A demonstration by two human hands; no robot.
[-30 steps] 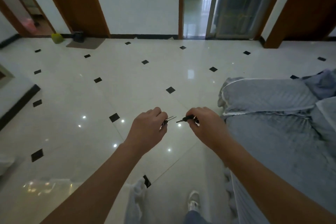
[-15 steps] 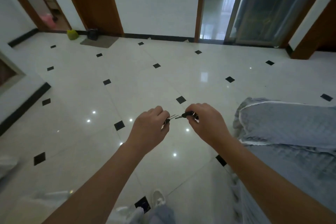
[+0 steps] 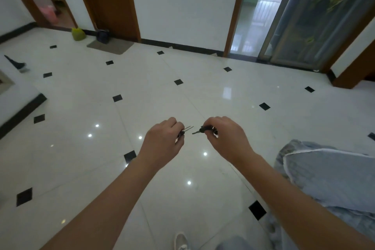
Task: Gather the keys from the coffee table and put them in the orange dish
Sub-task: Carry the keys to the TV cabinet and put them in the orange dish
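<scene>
My left hand is closed around black-headed keys; two thin metal blades poke out to the right between thumb and fingers. My right hand pinches another black-headed key whose blade points left, toward the left hand's keys. The tips nearly meet, a small gap apart, above the white tiled floor. Neither the coffee table nor the orange dish is in view.
A grey quilted sofa cover fills the lower right. White floor tiles with black diamonds stretch ahead to a wall with brown door frames. A yellow-green object, a dark bin and a mat sit far left. My shoe shows below.
The view has swung left and forward, so the sofa slid toward the lower right. Both hands keep their keys, held close together in front of me.
</scene>
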